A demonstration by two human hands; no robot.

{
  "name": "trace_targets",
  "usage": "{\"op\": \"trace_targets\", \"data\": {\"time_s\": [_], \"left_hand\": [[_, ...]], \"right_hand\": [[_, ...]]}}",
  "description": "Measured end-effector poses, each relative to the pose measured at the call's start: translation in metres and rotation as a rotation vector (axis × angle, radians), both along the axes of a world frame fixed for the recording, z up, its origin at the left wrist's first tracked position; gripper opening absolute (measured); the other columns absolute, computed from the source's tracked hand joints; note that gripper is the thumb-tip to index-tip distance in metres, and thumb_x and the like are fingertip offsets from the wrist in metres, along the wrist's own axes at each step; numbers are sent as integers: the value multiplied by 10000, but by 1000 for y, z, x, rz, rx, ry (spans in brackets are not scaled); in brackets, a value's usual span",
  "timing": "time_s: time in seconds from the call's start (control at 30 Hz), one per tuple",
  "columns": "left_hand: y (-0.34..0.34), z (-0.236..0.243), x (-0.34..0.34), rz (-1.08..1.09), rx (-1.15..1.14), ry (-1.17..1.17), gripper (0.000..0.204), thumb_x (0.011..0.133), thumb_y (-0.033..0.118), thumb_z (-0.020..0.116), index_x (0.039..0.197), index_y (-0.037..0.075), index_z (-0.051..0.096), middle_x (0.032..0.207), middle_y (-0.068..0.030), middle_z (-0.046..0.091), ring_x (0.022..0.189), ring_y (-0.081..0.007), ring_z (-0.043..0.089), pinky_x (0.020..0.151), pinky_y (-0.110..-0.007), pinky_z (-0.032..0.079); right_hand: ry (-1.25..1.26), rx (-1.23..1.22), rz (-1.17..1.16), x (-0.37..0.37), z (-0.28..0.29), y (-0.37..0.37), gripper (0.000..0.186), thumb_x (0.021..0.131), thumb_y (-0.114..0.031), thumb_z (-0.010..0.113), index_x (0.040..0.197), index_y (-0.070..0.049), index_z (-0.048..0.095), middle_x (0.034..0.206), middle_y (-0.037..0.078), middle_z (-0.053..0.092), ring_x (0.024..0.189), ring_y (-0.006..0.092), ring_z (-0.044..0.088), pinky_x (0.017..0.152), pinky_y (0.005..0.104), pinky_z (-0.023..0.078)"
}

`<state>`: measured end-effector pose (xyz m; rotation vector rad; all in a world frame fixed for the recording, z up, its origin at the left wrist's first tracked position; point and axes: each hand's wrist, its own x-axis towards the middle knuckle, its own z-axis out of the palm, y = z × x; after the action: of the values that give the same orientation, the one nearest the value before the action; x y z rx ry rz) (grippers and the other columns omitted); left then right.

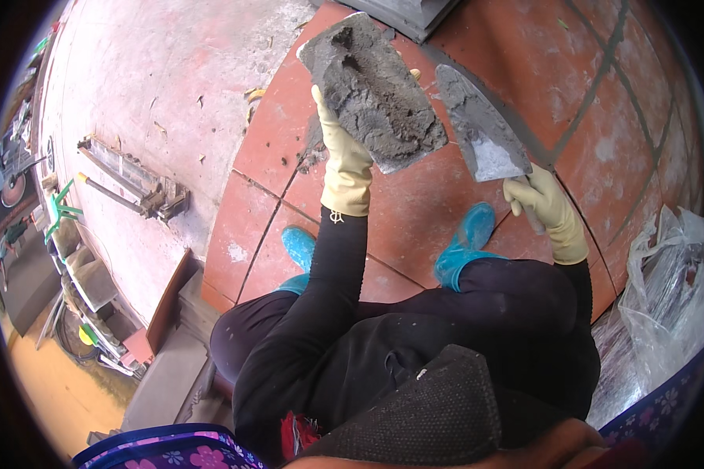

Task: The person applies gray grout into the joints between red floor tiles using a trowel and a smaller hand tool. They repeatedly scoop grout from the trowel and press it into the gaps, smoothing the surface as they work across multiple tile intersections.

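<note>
My left hand point(344, 164), in a pale yellow rubber glove, holds up a rectangular piece point(375, 98) thickly coated in grey, lumpy mortar. Its thumb lies along the left side and fingertips show past the far right edge. My right hand point(544, 207), gloved alike, is closed round the handle of a metal trowel point(497, 160). The trowel's blade points away from me, smeared with grey mortar, just right of the coated piece and apart from it.
Red floor tiles point(590, 187) surround my blue boots point(465, 246). A grey block point(391, 12) is at the top. A metal tile cutter point(133, 176) lies left on pale concrete. Stacked boards point(180, 352) are lower left, crumpled plastic sheeting point(653, 297) at right, and assorted tools line the left edge.
</note>
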<state>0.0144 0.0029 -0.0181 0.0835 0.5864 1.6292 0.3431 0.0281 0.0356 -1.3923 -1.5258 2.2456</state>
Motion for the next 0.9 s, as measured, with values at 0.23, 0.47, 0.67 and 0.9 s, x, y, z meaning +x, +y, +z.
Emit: {"op": "trace_targets", "data": {"time_s": [0.23, 0.47, 0.67, 0.9], "left_hand": [[-4, 2, -3, 41, -33, 32, 973, 877, 747, 557, 1528, 52, 356, 1519, -199, 446, 1342, -407, 481, 1120, -585, 398], [-7, -13, -6, 37, -114, 82, 914, 896, 717, 567, 1504, 55, 400, 1453, -179, 523, 1283, -370, 548, 1095, -535, 447], [-11, -17, -2, -6, -123, 97, 915, 882, 724, 581, 1493, 62, 420, 1435, -177, 540, 1272, -347, 560, 1090, -516, 457], [-11, -19, 0, -58, 65, -125, 878, 894, 700, 590, 1505, 93, 418, 1458, -157, 520, 1281, -346, 548, 1095, -518, 448]], "right_hand": [[6, -30, 119, -23, 5, 0, 510, 955, -157, 614, 1429, 5, 519, 813, 37, 639, 668, 123, 608, 624, 298, 507], [-197, 665, 340, -46, 42, 2, 521, 959, -177, 652, 1461, -138, 519, 927, 161, 702, 824, 295, 700, 738, 383, 531], [-202, 632, 285, -64, 38, 1, 512, 956, -192, 658, 1449, -139, 531, 903, 172, 692, 809, 304, 692, 726, 388, 524], [-105, 102, 199, -54, 43, 15, 519, 959, -125, 624, 1461, -61, 510, 812, 41, 644, 673, 96, 595, 618, 282, 481]]}}
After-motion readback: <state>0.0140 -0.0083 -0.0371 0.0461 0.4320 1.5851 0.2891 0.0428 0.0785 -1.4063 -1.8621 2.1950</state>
